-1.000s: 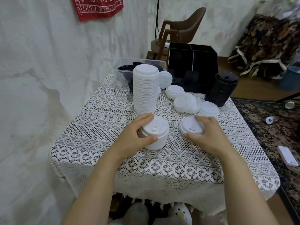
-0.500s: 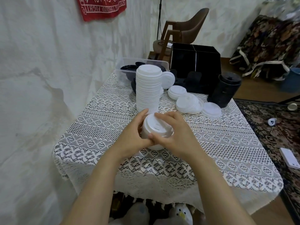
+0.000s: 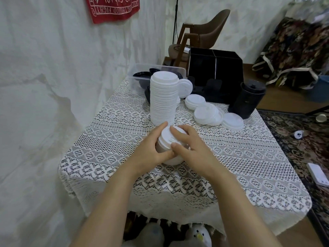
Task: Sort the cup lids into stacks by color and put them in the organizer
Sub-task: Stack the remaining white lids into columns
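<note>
A person's left hand (image 3: 151, 150) and right hand (image 3: 194, 148) both gripped a short stack of white lids (image 3: 166, 139), fingers curled around its sides and ribbed plastic top, on a cream lace tablecloth (image 3: 231, 166). Just behind it rose one tall stack of white lids (image 3: 163, 100), with a single lid (image 3: 186, 87) propped on edge beside it and three low heaps of loose white lids (image 3: 207, 113) lying to the right. Further back were a stack of black lids (image 3: 249, 98), a clear plastic bin (image 3: 140, 80) holding more black lids, and the black two-compartment organizer (image 3: 215, 68). On the wall hung a red cloth (image 3: 114, 8), the word "FIGHT" legible.
</note>
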